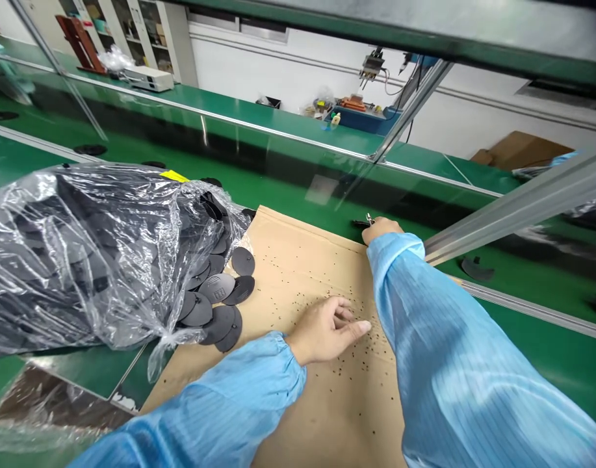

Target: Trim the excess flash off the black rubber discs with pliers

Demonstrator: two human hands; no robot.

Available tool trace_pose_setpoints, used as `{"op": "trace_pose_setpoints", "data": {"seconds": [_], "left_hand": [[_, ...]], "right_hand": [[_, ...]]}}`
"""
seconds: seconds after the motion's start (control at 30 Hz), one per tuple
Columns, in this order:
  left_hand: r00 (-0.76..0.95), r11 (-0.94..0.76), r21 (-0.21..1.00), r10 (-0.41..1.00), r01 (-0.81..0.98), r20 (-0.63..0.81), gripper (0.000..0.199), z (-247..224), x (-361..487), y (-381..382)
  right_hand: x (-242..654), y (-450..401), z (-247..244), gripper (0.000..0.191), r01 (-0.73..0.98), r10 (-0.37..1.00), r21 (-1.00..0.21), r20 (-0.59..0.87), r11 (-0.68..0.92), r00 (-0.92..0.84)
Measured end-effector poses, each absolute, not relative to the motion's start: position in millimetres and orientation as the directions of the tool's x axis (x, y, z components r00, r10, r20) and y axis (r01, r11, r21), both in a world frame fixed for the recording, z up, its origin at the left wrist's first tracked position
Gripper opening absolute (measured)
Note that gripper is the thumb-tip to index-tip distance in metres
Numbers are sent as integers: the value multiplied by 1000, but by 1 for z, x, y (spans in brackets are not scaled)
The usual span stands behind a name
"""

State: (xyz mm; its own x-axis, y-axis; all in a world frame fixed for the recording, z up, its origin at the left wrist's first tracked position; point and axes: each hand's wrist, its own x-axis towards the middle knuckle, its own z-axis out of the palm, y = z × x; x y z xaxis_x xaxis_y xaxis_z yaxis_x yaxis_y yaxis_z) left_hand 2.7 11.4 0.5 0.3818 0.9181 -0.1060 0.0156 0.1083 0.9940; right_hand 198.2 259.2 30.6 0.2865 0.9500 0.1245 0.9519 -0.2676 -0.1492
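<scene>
two sleeves [453, 344]: both light blue, both reaching in from the near side, left cuff bunched at the wrist.
left hand [322, 331]: low over the card, palm turned inward, thumb stretched out to the right and apart from the curled fingers, nothing seen between them.
right hand [384, 227]: way out at the card's far right corner, fingers bent at the tool; clamped or just touching, i cannot tell.
tool [361, 223]: there it is, on the far side of that right hand, black part to the left, a bright metal tip poking up, the rest hidden.
card [298, 253]: brown, flat on the green bench [526, 364], running under the left forearm.
bits [368, 344]: dozens, tiny and dark, scattered all over the card, thickest around the left hand's fingers.
discs [218, 288]: dark, overlapping, a whole cluster lying at the card's left edge, one showing marks on its face.
bag [78, 253]: big, clear, bulging with more discs, filling the left side, a yellow label [174, 176] at its far edge.
</scene>
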Motion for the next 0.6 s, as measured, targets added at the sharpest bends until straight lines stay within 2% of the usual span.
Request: {"op": "trace_pose_setpoints", "data": {"seconds": [0.1, 0.17, 0.3, 0.37, 0.43, 0.53, 0.6], "left_hand": [[377, 138, 989, 920, -61, -105, 59, -2, 6, 12], [375, 205, 966, 917, -155, -135, 58, -1, 8, 13], [310, 351, 842, 922, -410, -233, 60, 6, 3, 19], [302, 418, 713, 907, -563, -293, 62, 8, -1, 23], [339, 459, 621, 888, -635, -310, 59, 8, -5, 25], [348, 448, 644, 893, -620, -287, 42, 6, -6, 23], [304, 405, 682, 913, -609, -271, 38, 5, -6, 20]], "right_hand": [[192, 241, 47, 22, 953, 945, -134, 152, -271, 290], [185, 215, 59, 22, 965, 942, -203, 258, -164, 214], [171, 130, 73, 24, 915, 881, -338, 472, 223, -40], [165, 81, 70, 22, 840, 816, -337, 544, 425, -195], [160, 39, 61, 19, 770, 774, -330, 549, 547, -315], [157, 0, 39, 14, 703, 811, -454, 492, 548, -316], [160, -10, 22, 18, 678, 870, -588, 466, 441, -161]]}}
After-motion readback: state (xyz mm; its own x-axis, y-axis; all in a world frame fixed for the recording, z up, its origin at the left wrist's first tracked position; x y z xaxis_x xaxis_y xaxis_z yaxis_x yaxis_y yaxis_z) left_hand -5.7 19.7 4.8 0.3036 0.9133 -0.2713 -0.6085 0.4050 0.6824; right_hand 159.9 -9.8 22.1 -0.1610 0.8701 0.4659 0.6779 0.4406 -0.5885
